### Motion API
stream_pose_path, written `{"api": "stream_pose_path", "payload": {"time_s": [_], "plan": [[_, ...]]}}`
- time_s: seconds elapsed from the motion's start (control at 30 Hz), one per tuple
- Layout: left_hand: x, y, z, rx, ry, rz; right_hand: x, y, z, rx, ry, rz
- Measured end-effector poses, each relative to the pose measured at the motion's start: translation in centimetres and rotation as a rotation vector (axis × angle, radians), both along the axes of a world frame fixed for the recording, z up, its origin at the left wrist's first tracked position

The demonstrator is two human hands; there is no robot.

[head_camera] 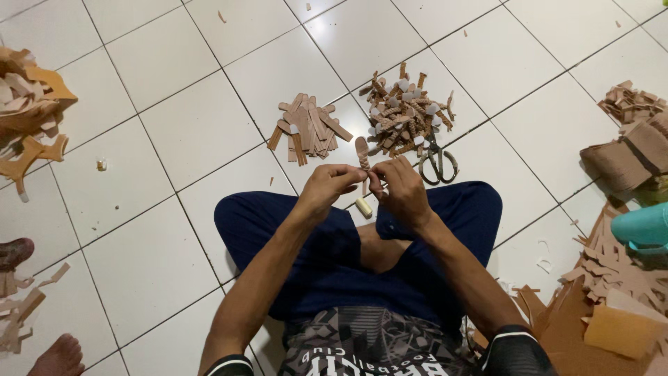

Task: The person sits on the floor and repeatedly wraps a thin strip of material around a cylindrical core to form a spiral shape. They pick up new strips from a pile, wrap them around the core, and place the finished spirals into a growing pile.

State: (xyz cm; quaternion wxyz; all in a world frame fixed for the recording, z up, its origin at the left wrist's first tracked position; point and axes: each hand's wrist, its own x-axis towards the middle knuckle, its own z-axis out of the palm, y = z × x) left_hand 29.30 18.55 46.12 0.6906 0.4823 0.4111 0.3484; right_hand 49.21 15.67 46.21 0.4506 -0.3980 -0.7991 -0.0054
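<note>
Floor: white tiled floor [174, 132], the person sitting cross-legged on it in dark blue shorts
Head view, hands: left hand [329, 186] and right hand [402, 193] meet in front of the knees, both pinching the lower end of a twisted brown strip [362, 154] that stands upright between them
Finished pile: twisted pieces [407, 111] heaped just beyond the hands
Flat pile: untwisted brown strips [307, 129] to the left of that heap
Scissors: scissors [436, 160] lying on the tiles beside the right hand
Small piece: pale stub [364, 207] on the floor under the hands
Offcuts: brown scraps [612, 285] at the right edge, more [28, 111] at the left
Risk: the twist could spring loose if either pinch slackens, since only fingertips hold it; the blades lie close to the right wrist
</note>
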Motion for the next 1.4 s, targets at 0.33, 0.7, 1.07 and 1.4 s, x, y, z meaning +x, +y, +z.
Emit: {"api": "stream_pose_path", "payload": {"time_s": [0.33, 0.7, 1.07, 1.4], "plan": [[5.0, 2.7, 1.2, -0.036, -0.317, 0.161, 3.4, 2.9, 2.8, -0.725, 0.572, 0.023], [4.7, 2.4, 5.1, 0.037, -0.174, 0.221, 3.8, 4.6, 6.1, -0.779, 0.450, 0.056], [2.7, -0.1, 8.3, 0.649, 0.481, 0.275, 2.2, 2.7, 7.2, -0.534, 0.288, 0.036], [7.3, 2.7, 9.9, 0.908, 0.726, 0.336, 6.0, 6.8, 9.5, -0.941, 0.309, 0.134]]}}
